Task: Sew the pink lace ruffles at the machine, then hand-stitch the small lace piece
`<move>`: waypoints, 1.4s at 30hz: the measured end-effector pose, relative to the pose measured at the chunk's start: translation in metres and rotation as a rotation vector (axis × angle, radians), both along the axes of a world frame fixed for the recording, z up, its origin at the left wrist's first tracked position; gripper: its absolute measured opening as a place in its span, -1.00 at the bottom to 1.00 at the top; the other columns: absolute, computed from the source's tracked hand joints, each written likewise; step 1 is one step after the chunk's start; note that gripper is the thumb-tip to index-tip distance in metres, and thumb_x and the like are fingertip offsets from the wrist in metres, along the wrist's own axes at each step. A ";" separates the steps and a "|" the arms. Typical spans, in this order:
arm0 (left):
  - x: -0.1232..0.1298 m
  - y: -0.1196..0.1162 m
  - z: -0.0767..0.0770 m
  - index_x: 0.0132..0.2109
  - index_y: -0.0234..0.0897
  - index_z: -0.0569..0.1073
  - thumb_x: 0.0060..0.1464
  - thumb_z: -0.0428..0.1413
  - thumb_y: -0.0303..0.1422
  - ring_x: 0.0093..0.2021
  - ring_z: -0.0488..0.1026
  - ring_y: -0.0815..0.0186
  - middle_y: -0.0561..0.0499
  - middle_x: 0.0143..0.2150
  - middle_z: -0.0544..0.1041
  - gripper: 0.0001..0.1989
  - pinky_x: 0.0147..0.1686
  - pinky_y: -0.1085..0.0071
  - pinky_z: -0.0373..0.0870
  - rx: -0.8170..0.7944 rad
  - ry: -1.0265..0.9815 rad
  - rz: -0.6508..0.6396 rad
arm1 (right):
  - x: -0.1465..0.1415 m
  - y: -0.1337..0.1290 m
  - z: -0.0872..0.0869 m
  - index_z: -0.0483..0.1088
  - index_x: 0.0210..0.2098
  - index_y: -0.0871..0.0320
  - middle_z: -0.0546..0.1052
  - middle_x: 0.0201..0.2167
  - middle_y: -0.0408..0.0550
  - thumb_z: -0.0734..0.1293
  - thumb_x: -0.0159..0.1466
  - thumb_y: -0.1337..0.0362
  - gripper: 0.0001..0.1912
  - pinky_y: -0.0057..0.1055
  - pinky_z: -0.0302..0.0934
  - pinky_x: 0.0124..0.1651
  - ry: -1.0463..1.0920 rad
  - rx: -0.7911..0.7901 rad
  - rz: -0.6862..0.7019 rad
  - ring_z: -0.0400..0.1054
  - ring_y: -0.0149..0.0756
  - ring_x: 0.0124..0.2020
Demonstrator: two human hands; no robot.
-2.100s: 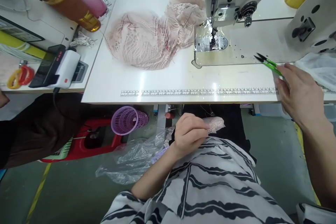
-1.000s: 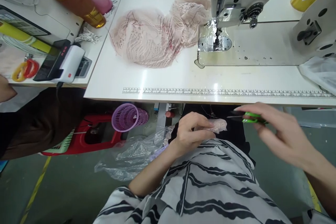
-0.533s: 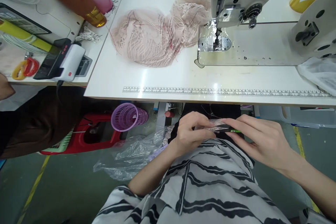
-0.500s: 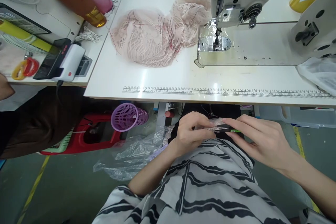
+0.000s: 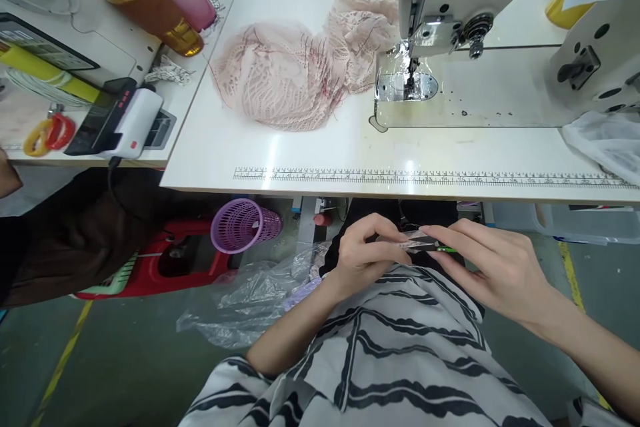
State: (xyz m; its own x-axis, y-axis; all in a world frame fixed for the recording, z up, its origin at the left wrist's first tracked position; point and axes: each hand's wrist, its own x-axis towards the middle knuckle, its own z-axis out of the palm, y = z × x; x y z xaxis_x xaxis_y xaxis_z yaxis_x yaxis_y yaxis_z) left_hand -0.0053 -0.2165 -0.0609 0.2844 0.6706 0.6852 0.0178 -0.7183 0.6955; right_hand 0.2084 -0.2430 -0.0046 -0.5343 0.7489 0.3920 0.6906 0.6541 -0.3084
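Observation:
Above the lap, in front of the table edge, my left hand (image 5: pixel 367 252) pinches a small pale, partly see-through piece (image 5: pixel 411 236). My right hand (image 5: pixel 487 263) is closed on a small black tool (image 5: pixel 423 244) with a green part, whose tip lies against the piece near my left fingertips. The fingers partly cover both items. Pink lace fabric (image 5: pixel 285 73) lies bunched on the white table (image 5: pixel 200 167), left of the sewing machine (image 5: pixel 445 87).
A printed ruler (image 5: pixel 430 177) runs along the table's front edge. Below are a purple basket (image 5: pixel 240 227), a clear plastic bag (image 5: pixel 235 307) and a red stool (image 5: pixel 185 273). At the left are scissors (image 5: pixel 50 133), an amber cup (image 5: pixel 155 13) and another person's hand (image 5: pixel 7 177).
The view has shifted slightly, so the table sits a little lower. Both hands keep almost the same pose. At the far left the other person's hand has moved slightly.

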 end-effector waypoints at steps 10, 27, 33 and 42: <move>0.003 -0.002 0.001 -0.34 -0.24 0.55 0.15 0.15 -0.59 -0.29 0.45 0.39 0.01 -0.29 0.46 -0.82 -0.34 0.47 0.44 -0.101 -0.062 -0.036 | -0.002 -0.001 -0.003 0.34 0.07 0.17 0.49 -0.36 -0.12 0.31 0.32 0.40 -0.67 -0.51 0.18 -0.45 0.086 -0.056 0.011 0.31 -0.49 -0.49; 0.009 -0.005 0.001 -0.37 -0.26 0.55 0.12 0.18 -0.61 -0.33 0.43 0.42 0.04 -0.36 0.42 -0.82 -0.37 0.51 0.40 -0.169 -0.010 -0.057 | -0.003 -0.004 -0.005 0.36 0.05 0.26 0.50 -0.42 -0.12 0.31 0.27 0.51 -0.65 -0.48 0.24 -0.43 0.007 0.125 0.004 0.40 -0.41 -0.42; 0.007 -0.004 -0.001 -0.35 -0.28 0.55 0.13 0.15 -0.63 -0.30 0.47 0.39 0.01 -0.33 0.46 -0.81 -0.35 0.48 0.43 -0.123 -0.001 -0.058 | 0.003 -0.003 -0.001 0.36 0.06 0.19 0.50 -0.40 -0.13 0.30 0.30 0.47 -0.67 -0.50 0.20 -0.46 0.004 0.078 -0.009 0.36 -0.46 -0.45; 0.004 -0.001 -0.002 -0.34 -0.26 0.55 0.17 0.13 -0.59 -0.29 0.47 0.38 0.00 -0.30 0.48 -0.81 -0.34 0.47 0.44 -0.070 0.040 -0.044 | 0.008 -0.004 -0.002 0.39 0.00 0.29 0.48 -0.38 -0.11 0.35 0.27 0.47 -0.71 -0.52 0.17 -0.43 0.000 0.064 0.040 0.30 -0.50 -0.45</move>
